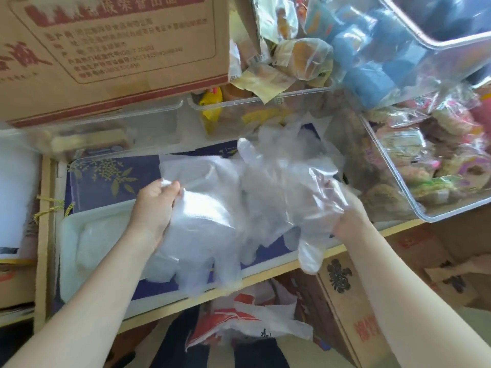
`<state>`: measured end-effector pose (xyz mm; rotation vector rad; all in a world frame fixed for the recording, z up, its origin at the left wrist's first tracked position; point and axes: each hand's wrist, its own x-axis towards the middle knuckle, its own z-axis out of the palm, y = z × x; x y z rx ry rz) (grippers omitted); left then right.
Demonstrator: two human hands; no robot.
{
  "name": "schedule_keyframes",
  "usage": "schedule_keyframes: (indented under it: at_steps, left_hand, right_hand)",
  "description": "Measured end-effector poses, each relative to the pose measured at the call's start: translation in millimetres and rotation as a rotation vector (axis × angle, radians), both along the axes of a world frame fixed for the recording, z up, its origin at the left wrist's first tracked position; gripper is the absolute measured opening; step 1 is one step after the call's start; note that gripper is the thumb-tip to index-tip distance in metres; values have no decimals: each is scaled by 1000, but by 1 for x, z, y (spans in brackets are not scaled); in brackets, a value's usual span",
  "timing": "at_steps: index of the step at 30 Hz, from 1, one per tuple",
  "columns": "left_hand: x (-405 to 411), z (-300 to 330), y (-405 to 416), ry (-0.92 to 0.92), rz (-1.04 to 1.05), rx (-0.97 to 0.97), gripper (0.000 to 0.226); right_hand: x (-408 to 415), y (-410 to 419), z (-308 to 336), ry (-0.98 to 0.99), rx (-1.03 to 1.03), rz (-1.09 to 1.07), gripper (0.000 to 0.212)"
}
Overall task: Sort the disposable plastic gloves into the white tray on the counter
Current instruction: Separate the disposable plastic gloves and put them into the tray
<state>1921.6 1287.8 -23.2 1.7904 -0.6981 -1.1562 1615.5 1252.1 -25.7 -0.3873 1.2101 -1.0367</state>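
Both hands up over the wooden counter, a bunch of clear, thin disposable plastic gloves stretched between them. Left hand pinching the bunch's left edge, thumb and fingers curled onto the film. Right hand gripping the right side, fingers wrapped in the plastic, partly hidden by it. One glove finger sticking up at top centre, others hanging over the counter's front edge. Flat white rectangular tray sitting at the counter's left end, right under the left wrist; more crumpled clear film inside. Dark blue sheet with gold leaf print lying behind the tray. Brown printed cardboard box at back left corner. Clear plastic bins of wrapped snacks at back and right end.
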Motion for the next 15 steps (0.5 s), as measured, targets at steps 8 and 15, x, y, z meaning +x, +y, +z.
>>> schedule_keyframes:
  at_steps: [8, 15]
  left_hand:
    - [-4, -16, 9, -213, 2, 44, 26]
    - [-4, -3, -2, -279, 33, -97, 32]
  right_hand:
    - [-7, -15, -14, 101, 307, 160, 54]
    - [8, -12, 13, 983, -21, 324, 58]
